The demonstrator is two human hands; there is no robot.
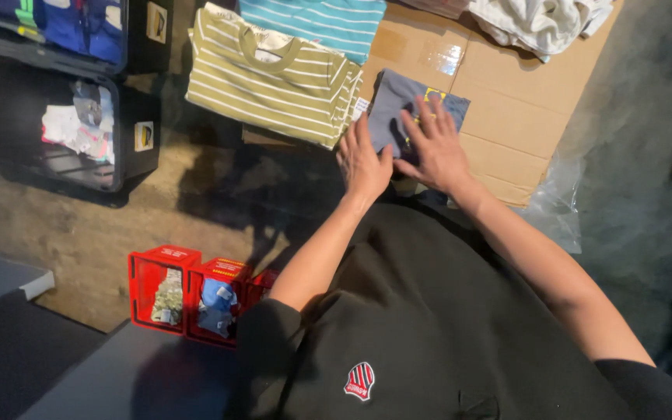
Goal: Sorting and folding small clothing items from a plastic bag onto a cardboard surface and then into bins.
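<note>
Folded grey garment [402, 109] with a small yellow mark, lying flat on the cardboard sheet [507, 101]. Pressed from above by both hands: right hand [435, 148] spread flat on it, fingers splayed and pointing away from the body, palm down, gripping nothing; left hand [363, 159] flat too, fingers together along the garment's left edge, thumb touching the right hand's thumb side, closed around nothing.

Just left of the left hand, touching or nearly touching the grey piece, a folded olive shirt with white stripes [274, 78]. Beyond that, further from the hands, a folded teal striped shirt [320, 23]. Beyond the right hand and off to its right, a loose heap of white cloth [542, 23] at the cardboard's far edge. Right of the right forearm, crumpled clear plastic [558, 202] on the floor beside the cardboard.

Well left of both hands, black bins [138, 117] holding mixed clothes. Nearer the body, below the left elbow, a row of red crates [176, 260] with small bundles inside. Closest in, a black sweatshirt with a small red and white badge [358, 380].
</note>
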